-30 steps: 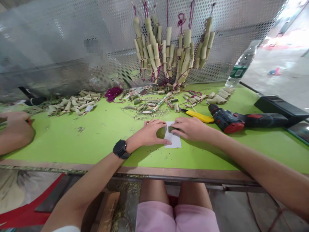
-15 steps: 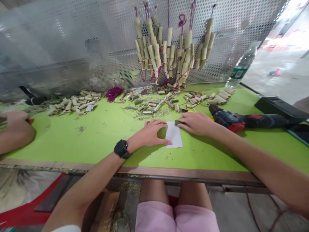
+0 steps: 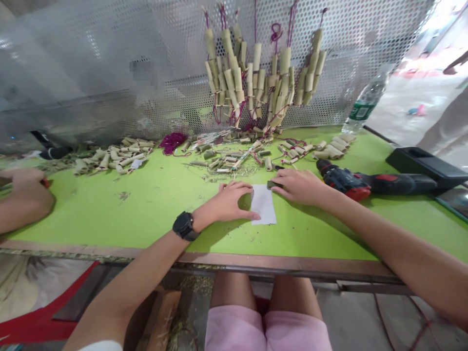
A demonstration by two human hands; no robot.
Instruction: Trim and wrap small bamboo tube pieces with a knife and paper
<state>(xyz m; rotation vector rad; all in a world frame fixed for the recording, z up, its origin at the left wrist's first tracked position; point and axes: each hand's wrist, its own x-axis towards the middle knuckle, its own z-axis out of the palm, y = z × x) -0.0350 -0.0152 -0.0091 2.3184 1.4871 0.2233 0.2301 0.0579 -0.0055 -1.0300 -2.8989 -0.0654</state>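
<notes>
A small white sheet of paper point(image 3: 264, 207) lies on the green tabletop between my hands. My left hand point(image 3: 231, 201) rests at its left side, thumb and fingers spread apart, with the thumb tip pressing the lower left of the sheet. In my right hand point(image 3: 297, 186) a short dark green piece of bamboo point(image 3: 272, 185) is pinched at the paper's upper right edge. The fingers hide most of that piece. Just behind the right hand, a dark-tipped tool point(image 3: 279, 167) is partly covered.
A cordless drill point(image 3: 345, 180) lies right of my right hand. Cut bamboo pieces point(image 3: 109, 157) and purple cord point(image 3: 171, 143) lie along the back. Bamboo strings point(image 3: 234, 68) hang on the perforated panel. A water bottle point(image 3: 363, 105) stands back right. Another person's hand point(image 3: 25, 195) is at left.
My right hand has shifted slightly to the right with the bamboo piece. The left hand stays in place. Part of another person has come into view at the far right.
</notes>
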